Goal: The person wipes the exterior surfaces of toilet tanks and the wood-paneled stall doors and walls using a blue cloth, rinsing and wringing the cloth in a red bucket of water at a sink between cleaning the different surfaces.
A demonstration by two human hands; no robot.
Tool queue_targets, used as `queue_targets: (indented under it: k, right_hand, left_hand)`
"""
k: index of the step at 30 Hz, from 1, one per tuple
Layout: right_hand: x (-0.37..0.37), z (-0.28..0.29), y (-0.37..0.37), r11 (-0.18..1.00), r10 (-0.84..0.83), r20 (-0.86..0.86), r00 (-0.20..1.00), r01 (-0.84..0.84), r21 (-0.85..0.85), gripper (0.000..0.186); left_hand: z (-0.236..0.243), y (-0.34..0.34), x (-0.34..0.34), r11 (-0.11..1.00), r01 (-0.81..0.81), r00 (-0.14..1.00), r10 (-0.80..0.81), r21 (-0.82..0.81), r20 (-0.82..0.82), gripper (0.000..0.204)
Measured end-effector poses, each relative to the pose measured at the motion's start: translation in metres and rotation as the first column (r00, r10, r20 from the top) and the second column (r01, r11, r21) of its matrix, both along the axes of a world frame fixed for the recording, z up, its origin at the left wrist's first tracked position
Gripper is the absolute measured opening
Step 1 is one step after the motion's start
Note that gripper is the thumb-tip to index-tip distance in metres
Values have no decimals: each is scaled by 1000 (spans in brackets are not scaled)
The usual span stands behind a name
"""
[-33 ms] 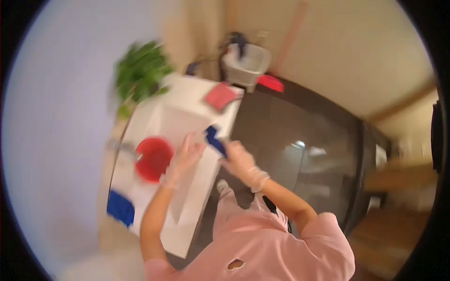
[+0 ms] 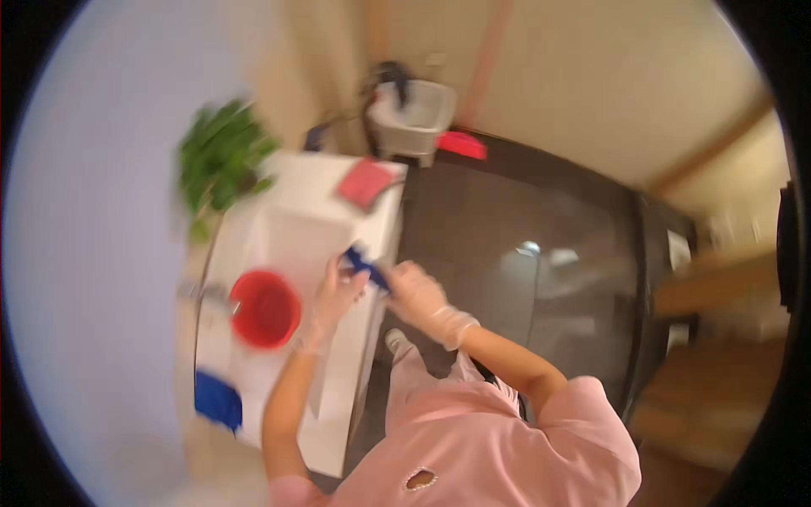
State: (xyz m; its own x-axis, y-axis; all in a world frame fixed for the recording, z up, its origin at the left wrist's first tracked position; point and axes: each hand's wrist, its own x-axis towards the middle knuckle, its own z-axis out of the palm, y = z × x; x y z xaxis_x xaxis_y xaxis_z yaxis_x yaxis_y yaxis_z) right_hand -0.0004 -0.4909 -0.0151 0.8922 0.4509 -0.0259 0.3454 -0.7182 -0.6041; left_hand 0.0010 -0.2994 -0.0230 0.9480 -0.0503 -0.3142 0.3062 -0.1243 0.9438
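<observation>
My left hand (image 2: 334, 296) and my right hand (image 2: 416, 296), both in translucent gloves, grip a dark blue cloth (image 2: 362, 262) over the right side of a white sink (image 2: 300, 228); blur hides the exact finger positions. Below and left of my left hand, a red bucket (image 2: 262, 314) sits in the basin beside a metal faucet (image 2: 211, 293). A folded pink cloth (image 2: 365, 179) lies on the far end of the counter, and another blue cloth (image 2: 218, 399) on the near left.
A leafy green plant (image 2: 221, 152) stands at the back left by the pale wall. A grey-white mop bucket (image 2: 414, 118) and a bright pink object (image 2: 463, 144) are on the dark floor (image 2: 507, 253) beyond the sink. Wooden shelving (image 2: 710, 279) is at the right.
The view has shifted slightly. My left hand has come onto the blue cloth in my right hand, and both hands and cloth sit a little lower and further left in the picture.
</observation>
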Motion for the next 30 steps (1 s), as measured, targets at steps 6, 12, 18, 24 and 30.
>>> queue_targets:
  k: [6, 12, 18, 24, 30]
  right_hand:
    - [-45, -49, -174, 713, -412, -383, 827, 554, 430, 47]
    - [-114, -71, -422, -571, 192, -855, 482, 764, 302, 28]
    - [-162, -64, -604, -929, -121, -810, 574, 222, 296, 19]
    - [-173, -61, -702, -625, -776, -630, 39, 87, 776, 16]
    - [-140, -79, -816, -235, -915, 136, -380, 777, 584, 13]
  left_hand:
    - [-47, -206, 27, 934, 62, 988, -107, -351, -111, 36]
    - [-27, -468, 32, 696, 689, 715, -608, -202, 346, 20]
    - [-28, -649, 11, 296, 952, 296, -808, -85, 509, 23]
    - [-38, -785, 19, 230, 948, 115, -894, 222, 433, 23]
    - [-62, -912, 66, 56, 987, -4, -931, 153, 366, 33]
